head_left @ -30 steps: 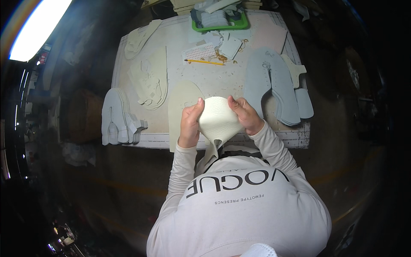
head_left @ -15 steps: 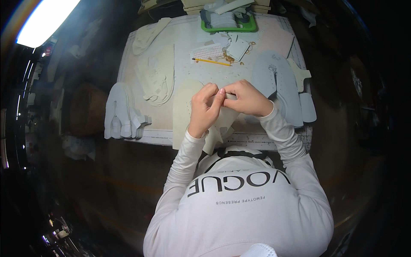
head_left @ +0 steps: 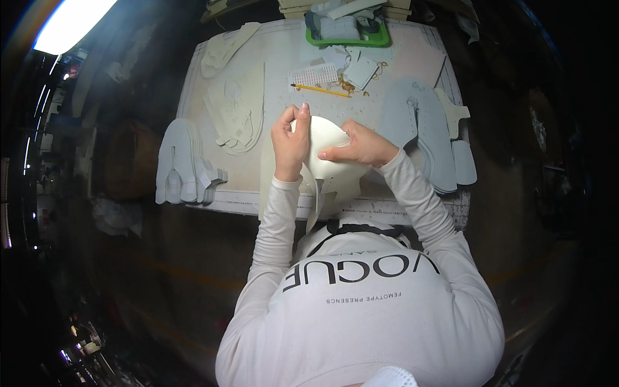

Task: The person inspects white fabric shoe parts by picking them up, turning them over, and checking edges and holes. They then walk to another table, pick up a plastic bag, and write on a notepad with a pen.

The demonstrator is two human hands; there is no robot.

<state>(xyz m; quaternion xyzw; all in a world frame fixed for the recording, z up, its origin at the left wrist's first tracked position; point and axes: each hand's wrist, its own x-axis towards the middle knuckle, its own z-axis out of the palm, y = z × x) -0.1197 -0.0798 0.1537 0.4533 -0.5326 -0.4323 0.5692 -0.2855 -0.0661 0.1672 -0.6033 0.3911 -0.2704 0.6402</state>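
Note:
Between my hands is a curved cream cut-out piece [head_left: 329, 133], shaped like a shoe upper, with small punched holes and narrow ends hanging toward me. My left hand [head_left: 290, 143] is closed on its left edge, thumb pointing up. On the other side, my right hand [head_left: 362, 146] grips the right edge, its thumb pressed flat on the near face and its fingers behind. How many layers are held I cannot tell. Under and behind it, part of a flat cream sheet [head_left: 266, 184] shows on the table [head_left: 284, 48].
Stacked cream pieces [head_left: 237, 106] lie to the left, with light-blue upper pieces [head_left: 182, 151] at the near left corner. More blue pieces [head_left: 403, 116] are at right. Toward the back are a yellow pencil [head_left: 321, 90], rubber bands [head_left: 348, 85], paper scraps and a green tray [head_left: 380, 40].
My hands have moved apart from their pinch together, the left one shifting left and up. The cream piece has been raised and spread, its broad curved face now showing between them.

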